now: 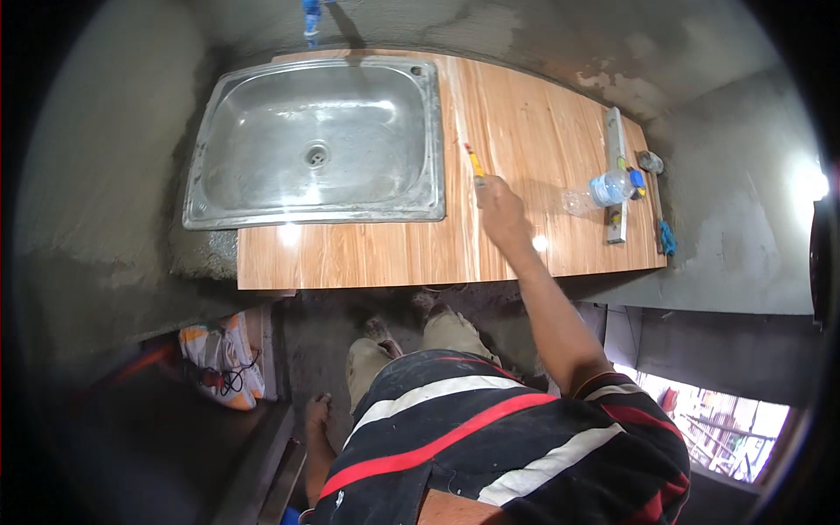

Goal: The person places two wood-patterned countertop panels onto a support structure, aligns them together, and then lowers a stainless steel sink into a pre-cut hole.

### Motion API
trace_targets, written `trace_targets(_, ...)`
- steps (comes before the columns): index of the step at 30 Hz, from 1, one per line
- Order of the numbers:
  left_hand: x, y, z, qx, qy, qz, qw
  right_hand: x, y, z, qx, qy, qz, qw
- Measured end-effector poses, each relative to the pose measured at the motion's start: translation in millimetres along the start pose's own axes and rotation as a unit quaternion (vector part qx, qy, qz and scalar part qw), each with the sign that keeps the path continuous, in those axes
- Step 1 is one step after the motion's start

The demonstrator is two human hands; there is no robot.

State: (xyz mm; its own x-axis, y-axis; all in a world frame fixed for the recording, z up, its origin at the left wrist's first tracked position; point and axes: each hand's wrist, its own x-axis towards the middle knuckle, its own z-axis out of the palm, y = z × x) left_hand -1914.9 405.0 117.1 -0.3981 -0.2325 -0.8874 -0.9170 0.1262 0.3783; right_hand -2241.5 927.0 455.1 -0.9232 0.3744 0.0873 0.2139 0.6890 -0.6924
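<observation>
My right hand (503, 214) reaches over the wood-grain countertop (542, 149), its fingers closed around a slim yellow tool (475, 164) with a reddish tip. The tool's far end is at the board's surface by a pale streak, right of the steel sink (219, 149); its exact kind is not clear. My left hand (319, 409) hangs low beside my leg, fingers curled, with nothing visible in it. The sink has a single basin with a drain, and its rim rests over the board's left part.
Toward the counter's right end are a silver spirit level (616, 131), a clear plastic bottle (608, 188) with a blue cap, a small grey lump (650, 162) and a blue-handled item (667, 238). Cement walls border the counter. A white-and-orange sack (232, 359) lies lower left.
</observation>
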Motion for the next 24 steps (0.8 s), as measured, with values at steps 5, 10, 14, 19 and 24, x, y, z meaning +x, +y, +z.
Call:
trace_targets(5,-3.2,61.0,16.3,0.064,-0.081,0.014,0.995,25.7,74.3,-45.3,0.067,0.052,0.048,0.995)
trace_targets(10,-28.6,94.0,43.4,0.038,-0.041,0.032,0.998,59.4,69.4,-68.1,0.141,0.051,0.07,0.986)
trace_targets(14,-49.3,92.7,51.7,0.013,-0.027,0.038,0.999,86.2,57.3,-73.7,0.111,0.077,-0.015,0.991)
trace_targets(19,-74.4,79.3,50.2,0.078,0.02,0.042,0.996,117.8,59.2,-70.1,0.022,0.013,0.006,1.0)
trace_targets(24,-119.2,104.0,39.9,0.008,-0.05,0.019,0.999,147.0,97.8,-47.0,-0.079,0.028,-0.05,0.995)
